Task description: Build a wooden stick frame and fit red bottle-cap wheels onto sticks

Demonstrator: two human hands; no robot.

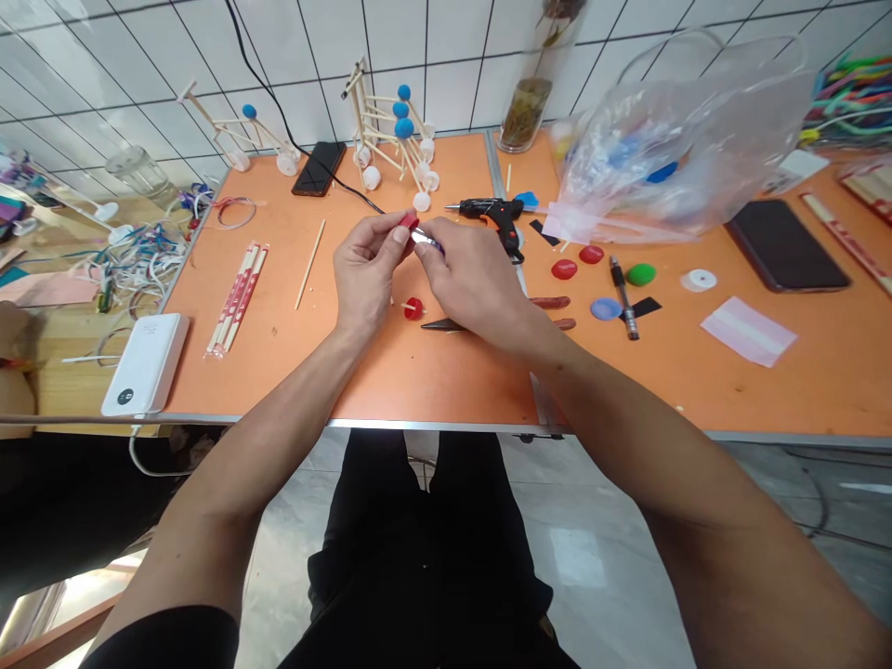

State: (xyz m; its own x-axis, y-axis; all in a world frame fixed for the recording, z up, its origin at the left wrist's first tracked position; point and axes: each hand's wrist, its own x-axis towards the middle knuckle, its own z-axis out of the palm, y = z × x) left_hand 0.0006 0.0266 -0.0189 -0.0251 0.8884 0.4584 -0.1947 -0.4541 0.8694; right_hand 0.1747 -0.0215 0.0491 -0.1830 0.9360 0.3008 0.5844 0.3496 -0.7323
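Note:
My left hand [366, 269] pinches a small red piece [409, 221], which looks like a bottle cap, between thumb and fingertips. In my right hand [474, 269] is a small shiny metal tool [422, 238] with a dark blue end, its tip against the red piece; its exact kind is mostly hidden by my fingers. Below the hands, a red cap with a stick through it [413, 308] rests on the orange table [418, 381]. Pliers [554, 302] lie partly under my right hand, and a black glue gun [496, 216] is just behind it.
Stick models with blue balls [404, 127] stand at the back, near a phone [319, 169]. A power bank [145, 364] and wrapped chopsticks [237, 297] lie left. To the right are loose caps [564, 269], a pen [623, 297], a plastic bag [683, 139] and another phone [787, 246].

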